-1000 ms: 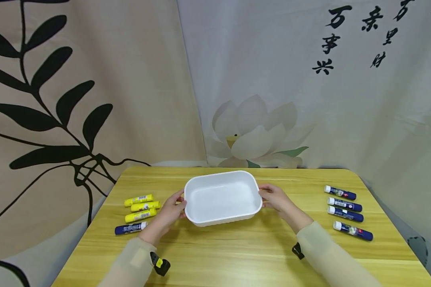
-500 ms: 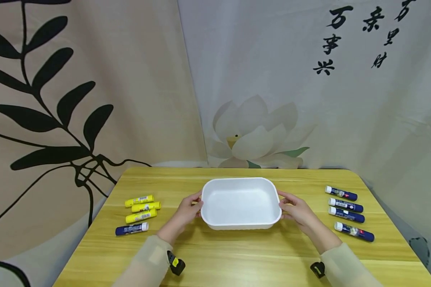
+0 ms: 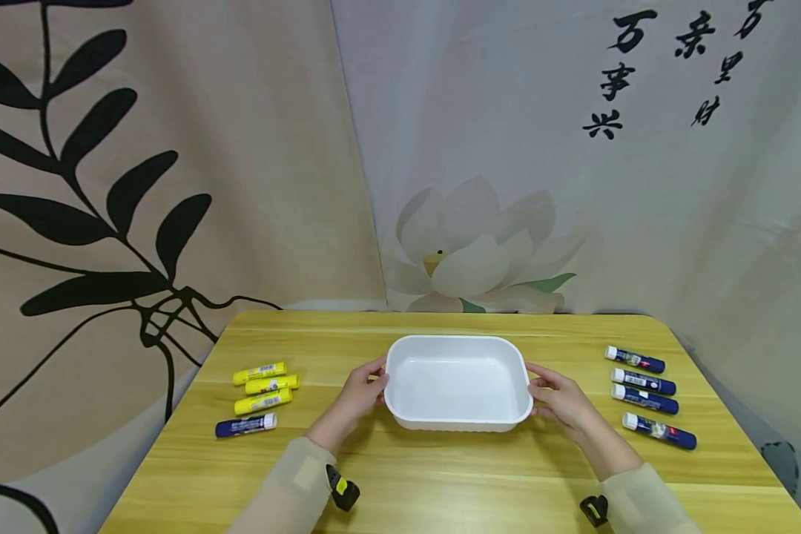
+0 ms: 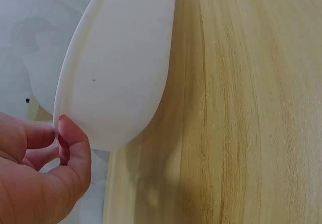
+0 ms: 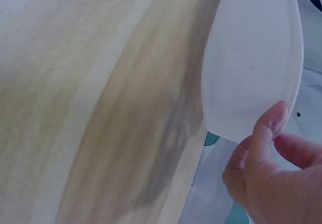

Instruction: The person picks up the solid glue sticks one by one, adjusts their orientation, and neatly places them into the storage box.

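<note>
A white rectangular plastic tub (image 3: 459, 378) with rounded corners is at the middle of the wooden table, and nothing lies in it. My left hand (image 3: 359, 393) pinches its left rim; in the left wrist view the thumb and fingers (image 4: 75, 143) close on the rim's edge. On the opposite end my right hand (image 3: 564, 400) pinches the right rim, and the right wrist view shows those fingertips (image 5: 274, 118) on the edge. The tub's outer side wall (image 4: 118, 68) meets or nearly meets the table top, with a shadow beside it.
Left of the tub lie three yellow glue sticks (image 3: 263, 403) and a dark blue one with a white cap (image 3: 245, 426). Several dark blue glue sticks (image 3: 644, 398) lie in a column at the right. A printed curtain (image 3: 274, 148) hangs behind the table (image 3: 440, 482).
Both hands have carried the white tub to the right and slightly nearer, and it has turned from slanted to square with the table. The glue sticks stay where they were.
</note>
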`<state>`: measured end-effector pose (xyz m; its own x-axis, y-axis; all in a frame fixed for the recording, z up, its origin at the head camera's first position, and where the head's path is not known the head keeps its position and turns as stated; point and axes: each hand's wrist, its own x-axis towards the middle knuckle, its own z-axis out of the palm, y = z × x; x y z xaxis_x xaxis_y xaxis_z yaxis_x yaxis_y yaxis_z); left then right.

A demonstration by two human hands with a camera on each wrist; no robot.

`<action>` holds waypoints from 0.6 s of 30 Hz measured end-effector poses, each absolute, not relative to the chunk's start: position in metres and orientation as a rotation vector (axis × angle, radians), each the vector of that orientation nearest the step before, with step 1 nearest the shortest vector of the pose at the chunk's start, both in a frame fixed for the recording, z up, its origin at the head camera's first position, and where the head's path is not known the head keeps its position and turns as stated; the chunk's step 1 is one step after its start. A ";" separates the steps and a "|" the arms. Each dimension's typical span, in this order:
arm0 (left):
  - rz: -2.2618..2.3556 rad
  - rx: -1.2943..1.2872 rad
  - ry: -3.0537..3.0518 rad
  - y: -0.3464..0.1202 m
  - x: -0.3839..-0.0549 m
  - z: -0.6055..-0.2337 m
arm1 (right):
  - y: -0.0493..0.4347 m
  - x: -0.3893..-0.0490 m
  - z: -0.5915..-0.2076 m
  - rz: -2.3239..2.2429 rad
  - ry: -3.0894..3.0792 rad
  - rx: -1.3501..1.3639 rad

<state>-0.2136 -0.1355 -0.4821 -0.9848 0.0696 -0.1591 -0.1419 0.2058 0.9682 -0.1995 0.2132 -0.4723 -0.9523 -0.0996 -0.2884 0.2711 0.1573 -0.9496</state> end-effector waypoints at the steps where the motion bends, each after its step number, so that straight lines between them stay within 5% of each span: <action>1: 1.874 -0.072 2.308 -0.135 -0.214 -0.482 | 0.213 -0.200 -0.473 -1.863 2.154 0.168; 18: 1.818 -0.096 2.323 -0.134 -0.221 -0.491 | 0.212 -0.206 -0.474 -1.859 2.135 0.171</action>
<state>-0.2206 -0.1337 -0.4905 -0.9798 0.0659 -0.1887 -0.1674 0.2456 0.9548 -0.2064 0.2125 -0.4740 -0.9466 -0.1084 -0.3037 0.2859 0.1538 -0.9458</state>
